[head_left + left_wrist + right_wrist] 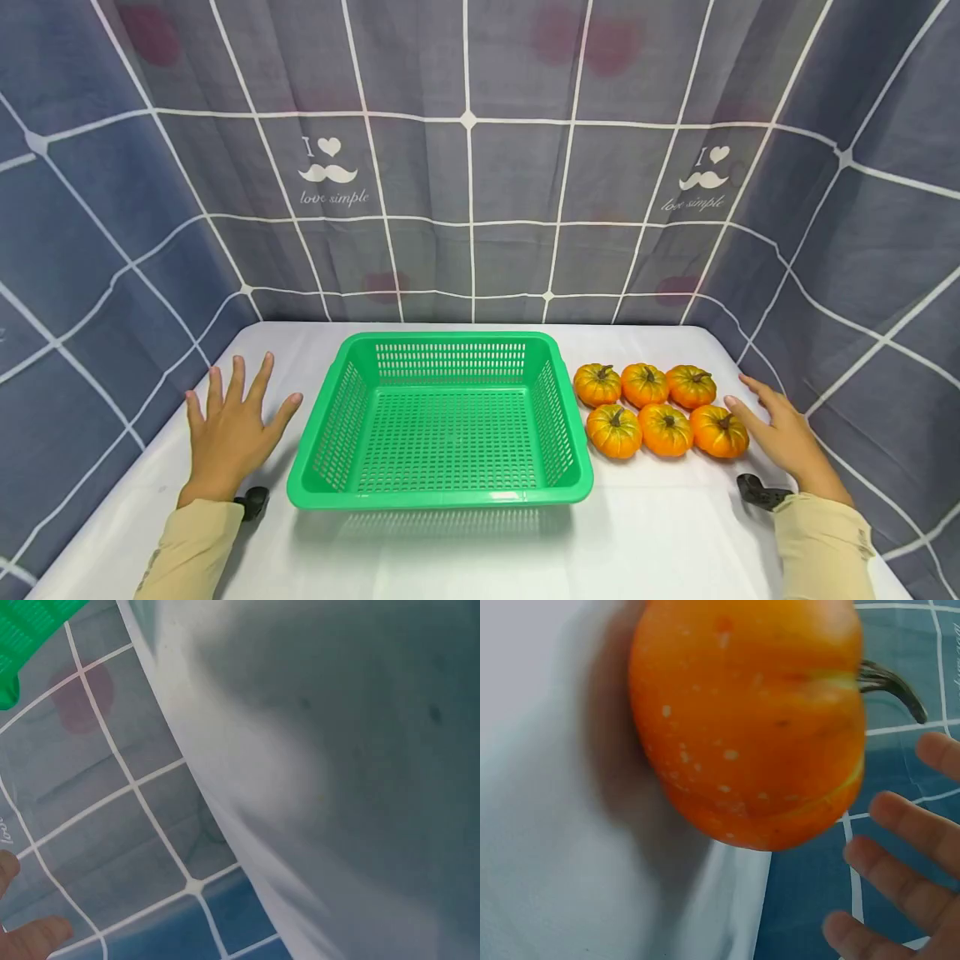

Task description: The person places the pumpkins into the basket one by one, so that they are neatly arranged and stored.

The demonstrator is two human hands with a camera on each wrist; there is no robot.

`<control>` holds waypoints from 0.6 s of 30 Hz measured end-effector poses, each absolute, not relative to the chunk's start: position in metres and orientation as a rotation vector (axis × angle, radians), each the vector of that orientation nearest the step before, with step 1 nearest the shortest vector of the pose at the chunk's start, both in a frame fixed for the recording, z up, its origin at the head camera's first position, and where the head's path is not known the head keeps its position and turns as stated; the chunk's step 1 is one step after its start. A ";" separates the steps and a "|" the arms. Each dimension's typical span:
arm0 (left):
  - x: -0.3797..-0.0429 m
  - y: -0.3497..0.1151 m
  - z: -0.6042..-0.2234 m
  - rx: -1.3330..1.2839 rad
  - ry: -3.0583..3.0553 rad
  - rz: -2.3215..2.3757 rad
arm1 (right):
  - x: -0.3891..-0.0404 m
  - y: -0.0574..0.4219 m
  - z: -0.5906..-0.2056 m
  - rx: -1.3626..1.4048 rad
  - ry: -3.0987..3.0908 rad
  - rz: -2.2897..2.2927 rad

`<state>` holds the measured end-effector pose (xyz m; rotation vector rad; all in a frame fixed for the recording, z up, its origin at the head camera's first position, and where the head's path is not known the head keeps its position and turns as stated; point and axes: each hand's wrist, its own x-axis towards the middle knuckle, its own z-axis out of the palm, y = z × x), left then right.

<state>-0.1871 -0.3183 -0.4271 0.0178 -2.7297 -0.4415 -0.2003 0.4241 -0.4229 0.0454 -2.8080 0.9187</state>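
Several small orange pumpkins stand in two rows on the white table, right of a green plastic basket (438,500) with nothing in it. My left hand (234,425) is spread over the table left of the basket, fingers straight and holding nothing. On the other side, my right hand (783,433) is beside the nearest pumpkin (720,432), its fingers extended and apart from it. In the right wrist view that pumpkin (750,727) looms large with its dark stem, and the fingers (907,885) stand to its right. The left wrist view catches only fingertips (45,934) at its lower left.
A grey-blue curtain (517,175) with white grid lines surrounds the white table (450,558) at the back and both sides. The basket fills the table's middle. Black straps with small devices (253,502) sit at both wrists.
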 end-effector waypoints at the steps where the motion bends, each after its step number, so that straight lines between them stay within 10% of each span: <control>1: -0.187 -0.319 -0.427 0.018 -2.728 -0.446 | -0.201 0.425 -0.423 0.042 -2.811 0.963; 18: -0.190 -0.319 -0.425 -0.034 -2.668 -0.614 | -0.194 0.446 -0.447 0.262 -2.681 1.411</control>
